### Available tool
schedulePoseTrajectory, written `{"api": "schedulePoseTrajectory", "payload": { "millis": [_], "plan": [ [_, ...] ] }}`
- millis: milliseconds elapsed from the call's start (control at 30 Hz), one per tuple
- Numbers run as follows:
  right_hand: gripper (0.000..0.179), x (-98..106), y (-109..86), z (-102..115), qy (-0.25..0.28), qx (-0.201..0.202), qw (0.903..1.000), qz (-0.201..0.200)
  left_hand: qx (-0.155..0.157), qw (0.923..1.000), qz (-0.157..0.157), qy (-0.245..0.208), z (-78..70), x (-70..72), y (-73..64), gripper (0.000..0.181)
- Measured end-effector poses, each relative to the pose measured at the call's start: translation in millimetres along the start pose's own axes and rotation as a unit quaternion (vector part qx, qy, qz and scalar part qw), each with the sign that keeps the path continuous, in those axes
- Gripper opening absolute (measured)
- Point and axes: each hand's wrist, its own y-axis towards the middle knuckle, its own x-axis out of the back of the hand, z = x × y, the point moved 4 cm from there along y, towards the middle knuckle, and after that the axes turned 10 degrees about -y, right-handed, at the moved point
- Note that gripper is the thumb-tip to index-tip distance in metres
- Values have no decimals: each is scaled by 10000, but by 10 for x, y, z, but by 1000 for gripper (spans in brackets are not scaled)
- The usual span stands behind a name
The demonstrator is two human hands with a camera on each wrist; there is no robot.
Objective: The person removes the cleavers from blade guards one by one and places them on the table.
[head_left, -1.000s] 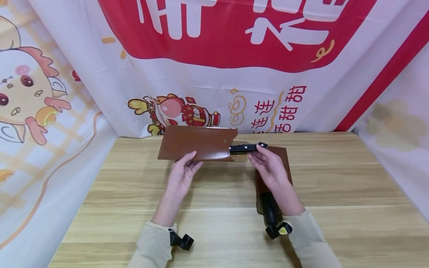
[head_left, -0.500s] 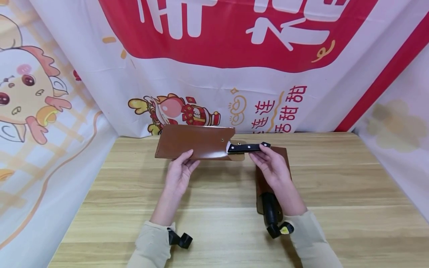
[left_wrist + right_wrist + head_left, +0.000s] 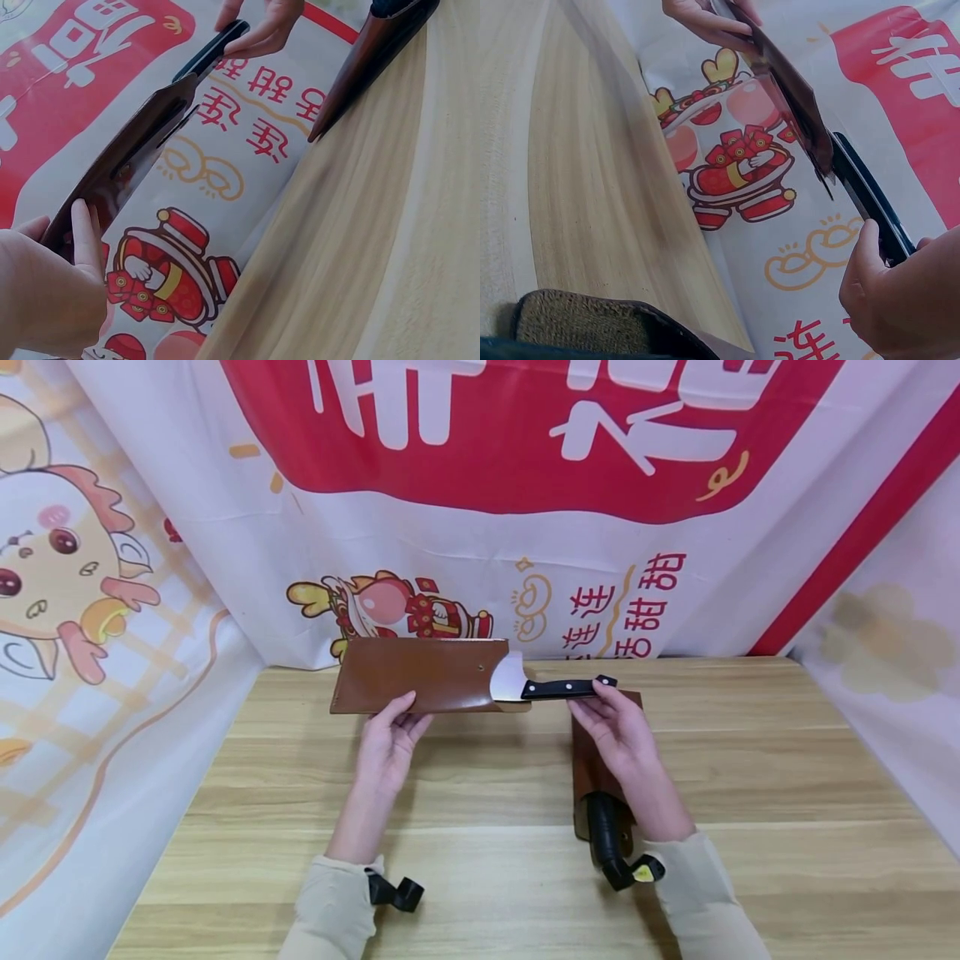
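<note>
My left hand [image 3: 387,745] pinches the lower edge of a brown leather sheath [image 3: 420,677], thumb in front and fingers behind. The sheath is held level above the far part of the table. From its right end comes a cleaver [image 3: 509,678]; a strip of shiny blade shows, and the rest is hidden inside. With fingertips and thumb, my right hand [image 3: 617,727] grips the end of the cleaver's black riveted handle [image 3: 558,689]. In the right wrist view the handle [image 3: 870,199] lies between thumb and fingers.
Under my right forearm, a second brown sheath [image 3: 592,768] lies on the wooden table [image 3: 480,860], a black handle [image 3: 603,827] sticking out toward me. A printed cloth [image 3: 450,543] hangs right behind the table's far edge, with more cloth at both sides.
The sheath has moved left with my left hand, while my right hand has drawn the handle to the right. A strip of the cleaver's blade now shows outside the sheath.
</note>
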Motion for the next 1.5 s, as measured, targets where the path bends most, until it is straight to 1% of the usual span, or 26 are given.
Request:
{"api": "schedulePoseTrajectory", "payload": {
  "millis": [133,233,267,333,433,533,667,767,900,967,1067,1300,1500],
  "plan": [
    [30,19,6,29,92,-15,10000,-21,-35,9999,14,-93,-37,-4,1,10],
    [37,40,-9,50,128,10,9999,-41,-61,9998,5,-175,-72,-1,-1,10],
    [37,47,-12,60,127,29,9999,-36,-69,9997,-10,-220,-86,3,0,10],
    [32,57,-18,81,171,55,9998,-29,-97,9996,-34,-265,-117,11,1,9],
    [19,70,-22,119,286,53,9996,0,-105,9992,-102,-359,-169,28,4,8],
    [13,78,-28,165,429,43,9990,89,-131,9993,-146,-334,-234,42,10,7],
    [14,97,-38,222,497,71,9986,160,-179,9990,-217,-342,-318,60,26,8],
    [10,115,-43,255,505,114,9985,176,-206,9988,-271,-362,-368,74,24,9],
    [3,135,-41,289,477,176,9985,215,-303,9989,-311,-176,-424,90,22,10],
    [3,142,-41,302,424,198,9987,213,-382,9987,-323,-43,-452,101,26,11],
    [3,153,-42,323,354,240,9989,200,-457,9983,-361,24,-493,119,30,12],
    [6,195,-29,372,462,242,9985,176,-507,9974,-520,-16,-576,162,42,12],
    [5,219,-36,418,447,291,9983,220,-488,9972,-542,-137,-637,174,36,17]
  ]
}}
